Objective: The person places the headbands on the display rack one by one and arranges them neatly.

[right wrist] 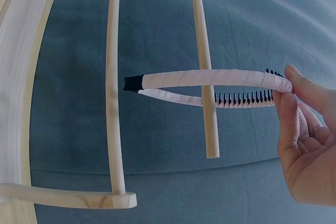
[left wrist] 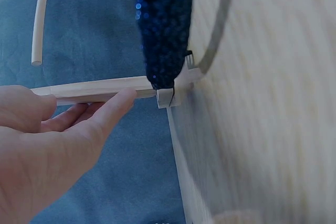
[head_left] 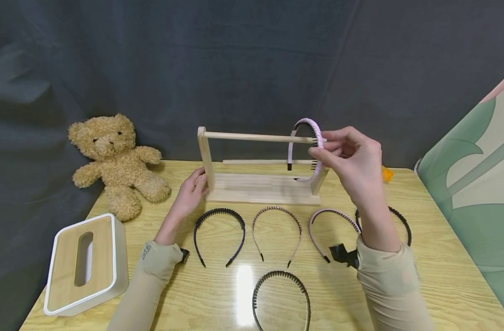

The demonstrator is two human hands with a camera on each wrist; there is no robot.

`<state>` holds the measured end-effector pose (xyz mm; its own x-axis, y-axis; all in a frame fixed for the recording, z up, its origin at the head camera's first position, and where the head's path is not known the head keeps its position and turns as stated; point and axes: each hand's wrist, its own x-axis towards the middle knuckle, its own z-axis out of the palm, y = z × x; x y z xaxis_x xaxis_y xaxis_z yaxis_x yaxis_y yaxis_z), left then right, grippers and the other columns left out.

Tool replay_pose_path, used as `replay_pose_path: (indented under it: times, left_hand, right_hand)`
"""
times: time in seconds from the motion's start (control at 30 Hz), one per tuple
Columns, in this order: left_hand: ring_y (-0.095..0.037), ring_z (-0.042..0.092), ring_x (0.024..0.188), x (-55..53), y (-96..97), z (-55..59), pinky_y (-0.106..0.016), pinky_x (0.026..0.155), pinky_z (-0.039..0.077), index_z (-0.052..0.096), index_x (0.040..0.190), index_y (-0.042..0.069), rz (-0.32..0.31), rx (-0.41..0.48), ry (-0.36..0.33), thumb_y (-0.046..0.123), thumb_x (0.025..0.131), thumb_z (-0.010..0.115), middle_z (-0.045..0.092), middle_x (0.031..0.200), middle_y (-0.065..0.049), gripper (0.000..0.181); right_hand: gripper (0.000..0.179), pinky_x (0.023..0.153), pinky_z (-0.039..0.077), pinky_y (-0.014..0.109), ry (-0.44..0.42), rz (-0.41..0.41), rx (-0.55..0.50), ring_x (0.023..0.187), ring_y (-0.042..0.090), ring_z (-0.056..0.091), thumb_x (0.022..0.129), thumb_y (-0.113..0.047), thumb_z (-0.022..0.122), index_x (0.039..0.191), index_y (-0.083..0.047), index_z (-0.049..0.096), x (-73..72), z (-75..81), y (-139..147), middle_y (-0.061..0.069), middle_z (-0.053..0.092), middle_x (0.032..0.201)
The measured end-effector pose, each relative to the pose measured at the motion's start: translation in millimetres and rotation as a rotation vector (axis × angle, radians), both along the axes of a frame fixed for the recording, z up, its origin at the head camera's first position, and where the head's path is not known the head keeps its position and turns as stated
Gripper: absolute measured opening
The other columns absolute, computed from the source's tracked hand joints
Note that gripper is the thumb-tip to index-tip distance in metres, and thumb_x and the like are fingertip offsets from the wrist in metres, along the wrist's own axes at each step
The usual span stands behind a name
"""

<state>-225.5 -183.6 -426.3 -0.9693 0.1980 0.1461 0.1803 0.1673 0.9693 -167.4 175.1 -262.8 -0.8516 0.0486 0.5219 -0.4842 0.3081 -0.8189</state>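
My right hand (head_left: 353, 161) pinches a pale pink toothed headband (head_left: 317, 126) between thumb and fingers. In the right wrist view, the headband (right wrist: 178, 78) is looped around a rod (right wrist: 209, 124) near its free end, its black tip reaching toward the other rod (right wrist: 113, 77). At the rack's left side, my left hand (head_left: 190, 193) holds the left upright (head_left: 206, 156) low down, near the base (head_left: 256, 197). The left wrist view has thumb and fingers against that wooden bar (left wrist: 105, 87); a glittery dark blue headband end (left wrist: 165, 30) partly covers its far part.
In front of the rack lie a dark blue headband (head_left: 219, 211), a beaded one (head_left: 277, 208), a pink one (head_left: 330, 211), a black one (head_left: 401, 218) and a grey-brown one (head_left: 281, 273). A teddy bear (head_left: 115, 161) and a tissue box (head_left: 119, 257) stand left.
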Motion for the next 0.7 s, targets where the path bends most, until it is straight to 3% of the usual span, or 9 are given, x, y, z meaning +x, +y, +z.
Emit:
replay_pose_path:
  times: [0.7]
  left_hand:
    - [-0.054,0.043,0.144,0.7,-0.4,0.2,-0.053,0.120,0.043,0.034,0.160,-0.012,0.004,-0.010,0.004,0.011,0.119,0.032,0.040,0.155,-0.040,0.047]
  right_hand:
    - [0.030,0.065,0.067,0.024,-0.006,0.046,0.013,0.067,0.012,0.069,0.085,0.005,0.089,0.112,0.008,0.076,-7.8,-2.9,-23,0.000,0.077,0.086]
